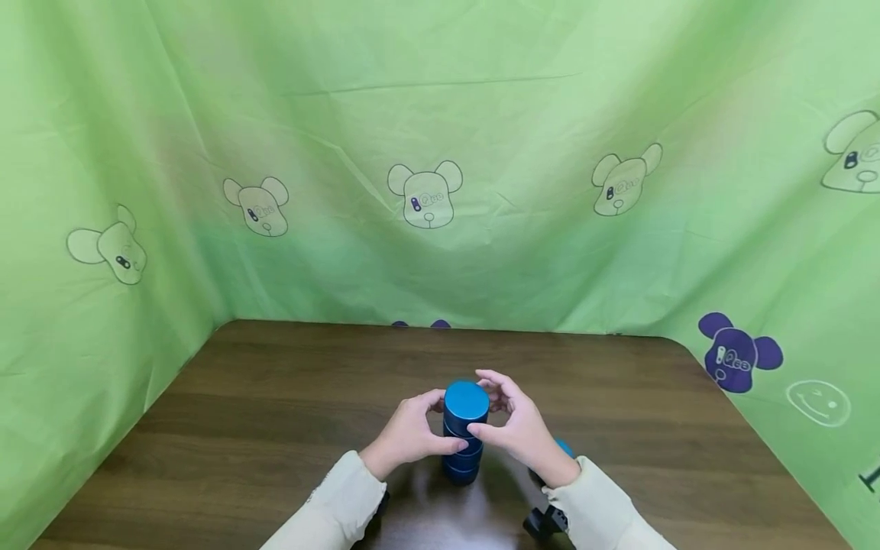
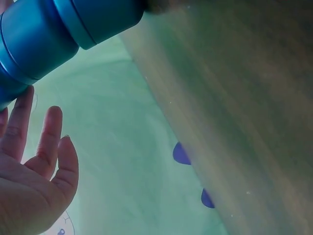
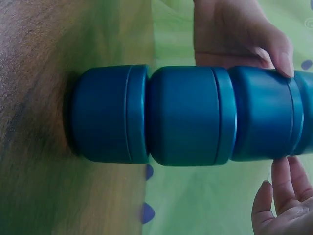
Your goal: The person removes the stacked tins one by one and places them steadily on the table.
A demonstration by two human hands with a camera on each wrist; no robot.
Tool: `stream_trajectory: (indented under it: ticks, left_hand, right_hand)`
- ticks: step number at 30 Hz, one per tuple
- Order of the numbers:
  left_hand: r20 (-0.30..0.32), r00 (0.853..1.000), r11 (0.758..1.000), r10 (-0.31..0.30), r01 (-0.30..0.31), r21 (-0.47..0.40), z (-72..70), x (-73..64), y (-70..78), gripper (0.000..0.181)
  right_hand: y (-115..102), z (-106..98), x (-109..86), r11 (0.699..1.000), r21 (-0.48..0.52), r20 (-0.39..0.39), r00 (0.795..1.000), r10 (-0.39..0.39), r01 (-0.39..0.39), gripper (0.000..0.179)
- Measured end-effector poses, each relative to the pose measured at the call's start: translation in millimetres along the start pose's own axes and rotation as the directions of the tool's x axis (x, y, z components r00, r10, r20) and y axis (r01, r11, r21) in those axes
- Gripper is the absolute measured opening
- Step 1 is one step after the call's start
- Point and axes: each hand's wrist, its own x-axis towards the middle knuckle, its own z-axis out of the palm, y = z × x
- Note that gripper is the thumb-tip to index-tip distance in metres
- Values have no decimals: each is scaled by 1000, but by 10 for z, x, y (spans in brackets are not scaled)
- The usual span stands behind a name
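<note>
A stack of several dark blue canisters with bright blue lids [image 1: 467, 400] stands upright on the wooden table. My left hand [image 1: 412, 431] curves round its left side, with the thumb across the front below the top canister. From the right, my right hand [image 1: 512, 424] holds the top part, its thumb in front and its fingers reaching behind. Along the stack [image 3: 186, 115] in the right wrist view, the left thumb touches the third canister up, and right fingertips meet its underside in that picture. Left fingers [image 2: 46, 142] show beside the stack in the left wrist view, some apart from it.
Another blue-topped object [image 1: 564, 447] lies mostly hidden behind my right forearm. Black wrist-camera gear [image 1: 545, 523] shows under the right sleeve. A green printed cloth [image 1: 426, 267] encloses the back and sides of the brown table [image 1: 275, 428].
</note>
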Motion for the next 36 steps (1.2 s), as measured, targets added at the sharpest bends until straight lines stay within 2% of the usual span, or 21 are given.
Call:
stream_trajectory:
  ticks: [10,22,27,36]
  left_hand:
    - [14,1000,1000,-15,15,17,-9,-7,36,51]
    - [25,999,999,-19,18,45,-15,8,35,52]
    - [31,999,999,-25,24,29,-20,13,32,52]
    - [40,999,999,-29,30,-15,-28,1,47,51]
  right_hand:
    - [-12,12,29,999,-16,25,999,-32,33,61]
    - [-47,-24,70,995,-94,85,996,18,-9,61]
    - [-43,-46,88,991,-134,107,994,26,-11,56]
    - [-54,-74,104,990,-137,128,991,31,-13,55]
